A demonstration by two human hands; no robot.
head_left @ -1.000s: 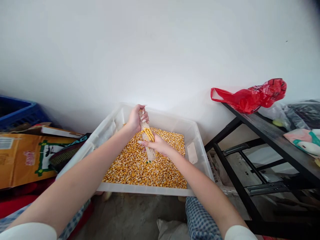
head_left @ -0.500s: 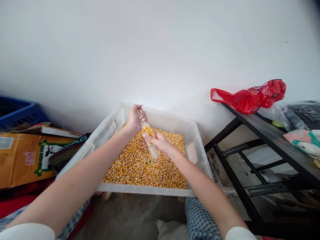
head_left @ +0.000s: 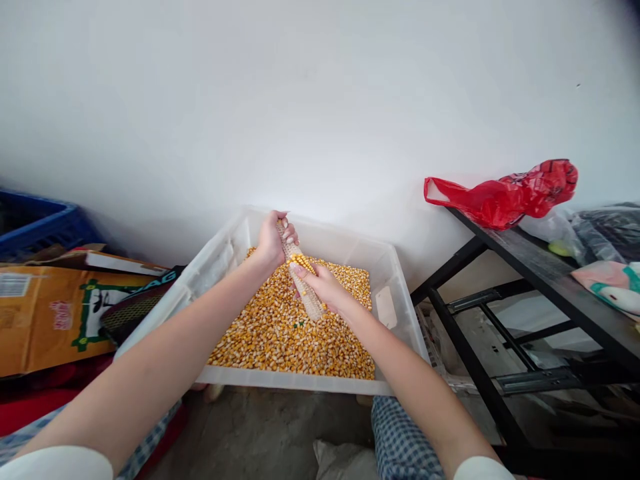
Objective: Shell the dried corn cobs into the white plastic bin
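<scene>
One big white wall (head_left: pixel 320 100) took up all of twelve o'clock, and what a backdrop it made! Next in bulk, over at three o'clock, stood a black-framed table (head_left: pixel 545 267), slanting away into the corner. Dead centre, close by the wall, sat the translucent plastic bin (head_left: pixel 300 381), and look what it held: a spread of loose yellow-and-pale kernels (head_left: pixel 290 360) across its floor! Out at nine o'clock lay an orange-brown cardboard box (head_left: pixel 45 327), with a blue crate (head_left: pixel 60 233) behind it at ten, and at two o'clock a crumpled red plastic bag (head_left: pixel 520 193) lay over the table's far end.

Then to the hands, both busy above the bin! At eleven o'clock the left hand (head_left: pixel 275 237) was curled tight, its fingers closed right round the upper end of the corn cob (head_left: pixel 311 305). Nearer the middle, the right hand (head_left: pixel 320 283) was closed on the same cob lower down, thumb laid across its near side, the other fingers mostly hidden. The cob itself was tilted over the kernels, running from eleven o'clock down to five, mostly bare, with one yellow patch of seated kernels (head_left: pixel 301 259) between the two hands. Smallest of all, just below the cob's lower tip, showed a green scrap (head_left: pixel 299 325) among the loose ones.
</scene>
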